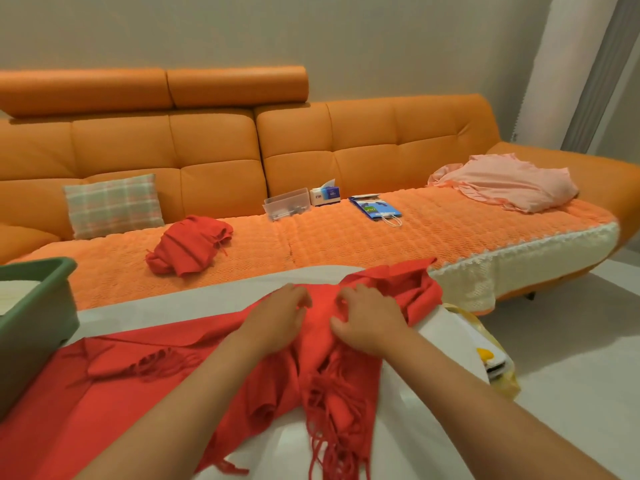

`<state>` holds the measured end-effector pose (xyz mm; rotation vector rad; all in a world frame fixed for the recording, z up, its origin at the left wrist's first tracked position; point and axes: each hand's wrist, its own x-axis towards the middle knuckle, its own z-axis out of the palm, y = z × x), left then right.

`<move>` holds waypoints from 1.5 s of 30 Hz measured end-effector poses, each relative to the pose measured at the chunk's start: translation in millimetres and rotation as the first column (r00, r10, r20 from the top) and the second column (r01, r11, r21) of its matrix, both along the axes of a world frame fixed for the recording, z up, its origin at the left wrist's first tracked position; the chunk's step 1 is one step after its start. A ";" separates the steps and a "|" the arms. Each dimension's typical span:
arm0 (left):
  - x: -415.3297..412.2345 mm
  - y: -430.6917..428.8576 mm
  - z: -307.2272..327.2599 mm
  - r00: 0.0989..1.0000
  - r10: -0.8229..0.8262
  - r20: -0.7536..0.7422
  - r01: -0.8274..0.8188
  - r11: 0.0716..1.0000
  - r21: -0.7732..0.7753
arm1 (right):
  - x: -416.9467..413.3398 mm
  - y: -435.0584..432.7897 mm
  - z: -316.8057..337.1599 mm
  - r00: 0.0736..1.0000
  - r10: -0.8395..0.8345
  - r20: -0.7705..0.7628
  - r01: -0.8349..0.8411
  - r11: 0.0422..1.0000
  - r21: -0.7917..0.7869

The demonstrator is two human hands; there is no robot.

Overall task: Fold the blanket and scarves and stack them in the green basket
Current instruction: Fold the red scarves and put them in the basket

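Surface: white table (194, 306) in the foreground, orange sofa (214, 140) right behind it with a textured orange cover (346, 237) on the seat. Plain pale wall (346, 36), curtain (595, 71) at far right, white floor (571, 358).

Counts: 1 green basket (38, 306), 2 red scarves, 2 cushions, 2 hands.

Left to right:
- Green basket sits on the table's left edge, with something white (17, 292) inside; can't tell what it is.
- Table scarf (104, 403) is spread from beside the basket across the table, bunched at the centre, with its fringe hanging off the near edge.
- Left hand (277, 317) is on the bunched part, fingers curled and pinching the cloth.
- Right hand (367, 320) is just beside it, also curled into the same cloth. The hands are near each other, not touching.
- Second scarf (188, 245) lies crumpled on the sofa seat, well apart from the basket.

Other items on the sofa: plaid cushion (112, 204) against the backrest, clear plastic box (287, 203), tissue box (325, 195) touching it, blue paper bag (375, 209) lying flat, pink cushion (509, 183) at the right end.

A yellowish bag (504, 384) sits off the table's right side. Both forearms cover part of the table scarf.
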<state>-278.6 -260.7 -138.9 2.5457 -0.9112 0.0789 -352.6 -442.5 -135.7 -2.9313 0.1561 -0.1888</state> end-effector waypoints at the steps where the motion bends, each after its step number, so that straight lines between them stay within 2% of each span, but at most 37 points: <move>1: -7.3 4.3 -4.1 1.000 0.000 -0.008 0.001 1.000 0.002 | -5.3 4.0 -9.6 0.995 0.010 -0.096 -0.004 0.998 0.066; 3: -17.1 11.9 -12.9 0.995 0.010 -0.099 -0.006 0.999 0.041 | -13.2 6.8 -25.6 0.978 0.068 -0.197 -0.046 0.992 0.115; 5: -23.1 17.9 -16.6 0.985 0.021 -0.169 0.009 0.985 0.172 | -18.8 -1.0 -32.9 0.979 0.099 -0.177 -0.082 0.992 0.101; 8: -26.9 22.9 -15.8 0.994 0.056 -0.092 -0.014 0.914 0.406 | -26.2 -20.7 -33.7 0.996 0.030 -0.080 -0.023 0.996 0.090; 10: -30.0 17.8 -12.5 0.996 0.045 0.076 -0.071 0.923 0.378 | -30.1 -28.7 -32.8 0.996 -0.019 -0.087 0.026 0.997 0.070; 12: -37.2 2.8 -9.7 0.976 -0.004 0.217 -0.045 0.975 0.219 | -31.2 -28.1 -29.2 0.987 -0.047 -0.157 0.062 0.994 0.094; 14: -46.5 -15.3 -7.9 0.968 -0.037 0.247 -0.014 0.980 0.201 | -29.4 -26.0 -25.4 0.990 -0.071 -0.121 0.088 0.985 0.145; 16: -50.9 -26.9 -11.0 0.978 -0.031 0.206 -0.040 0.943 0.331 | -27.4 -25.5 -22.0 0.996 -0.073 -0.042 0.079 0.985 0.153; 17: -51.0 -28.6 -10.7 0.981 -0.008 0.196 -0.062 0.935 0.348 | -27.0 -26.0 -20.9 0.998 -0.065 -0.022 0.067 0.983 0.172; 19: -45.4 -27.9 -6.9 0.978 0.063 0.200 -0.115 0.958 0.263 | -27.8 -27.0 -18.4 0.999 -0.044 0.012 0.038 0.950 0.311; 20: -42.3 -27.0 -2.6 0.977 0.099 0.187 -0.131 0.977 0.170 | -28.3 -25.7 -14.0 0.998 -0.061 0.029 0.042 0.896 0.441; 21: -41.0 -26.7 3.8 0.981 0.131 0.142 -0.137 0.990 0.033 | -27.3 -24.7 -7.2 0.994 -0.102 0.044 0.055 0.793 0.607; 22: -39.9 -26.8 11.9 0.986 0.161 0.047 -0.153 0.979 -0.136 | -25.2 -23.8 2.5 0.987 -0.156 0.049 0.064 0.644 0.763; 24: -38.4 -30.1 32.6 0.975 0.133 -0.178 -0.204 0.854 -0.479 | -16.1 -26.0 22.4 0.967 -0.253 0.027 0.064 0.343 0.937; 25: -37.3 -32.1 42.2 0.962 0.106 -0.253 -0.241 0.768 -0.594 | -10.5 -29.1 31.4 0.959 -0.281 0.027 0.055 0.281 0.958; 26: -35.5 -33.9 48.6 0.947 0.088 -0.310 -0.280 0.700 -0.657 | -6.1 -32.7 40.7 0.951 -0.307 0.038 0.059 0.299 0.953; 27: -33.2 -35.3 52.1 0.939 0.075 -0.336 -0.297 0.667 -0.683 | -1.7 -38.1 45.9 0.937 -0.343 0.059 0.081 0.379 0.922; 28: -31.4 -36.1 52.9 0.942 0.072 -0.327 -0.285 0.687 -0.669 | 0.3 -44.5 47.6 0.911 -0.400 0.101 0.131 0.513 0.848; 29: -30.0 -36.6 49.8 0.953 0.072 -0.294 -0.247 0.746 -0.618 | 0.5 -50.7 47.0 0.876 -0.453 0.163 0.217 0.675 0.705; 30: -29.1 -36.2 41.9 0.960 0.068 -0.271 -0.209 0.819 -0.534 | -1.4 -53.3 45.3 0.852 -0.467 0.236 0.287 0.793 0.537; 31: -30.8 -35.9 33.4 0.964 0.047 -0.262 -0.167 0.873 -0.458 | -4.1 -51.9 41.6 0.845 -0.439 0.306 0.309 0.867 0.391; 33: -32.4 -32.3 13.2 0.967 -0.004 -0.254 -0.090 0.929 -0.358 | -7.3 -41.4 27.5 0.875 -0.277 0.397 0.181 0.948 0.262; 35: -33.5 -25.1 -5.0 0.986 0.014 -0.164 -0.063 0.952 -0.299 | -12.7 -24.1 9.9 0.923 -0.002 0.385 -0.086 0.974 0.210; 37: -36.3 -13.9 -17.0 0.997 0.048 -0.058 -0.062 0.957 -0.284 | -20.2 -8.3 -6.3 0.932 0.273 0.238 -0.303 0.948 0.100; 38: -39.1 -7.6 -21.3 0.997 0.078 0.013 -0.072 0.958 -0.276 | -23.1 -4.2 -11.5 0.932 0.337 0.135 -0.346 0.937 0.052; 40: -48.2 6.8 -27.8 0.961 0.171 0.219 -0.124 0.969 -0.213 | -26.6 -3.8 -17.7 0.950 0.308 -0.040 -0.310 0.950 -0.040; 42: -57.3 20.2 -29.4 0.921 0.212 0.326 -0.178 0.975 -0.133 | -27.6 -8.3 -19.8 0.973 0.206 -0.104 -0.220 0.963 -0.156; 43: -60.7 25.0 -30.3 0.930 0.196 0.311 -0.183 0.980 -0.073 | -28.4 -10.5 -20.2 0.983 0.149 -0.111 -0.171 0.961 -0.220; 45: -63.3 30.5 -34.8 0.973 0.147 0.178 -0.167 0.980 0.108 | -26.5 -11.6 -22.3 0.996 0.065 -0.061 -0.080 0.953 -0.294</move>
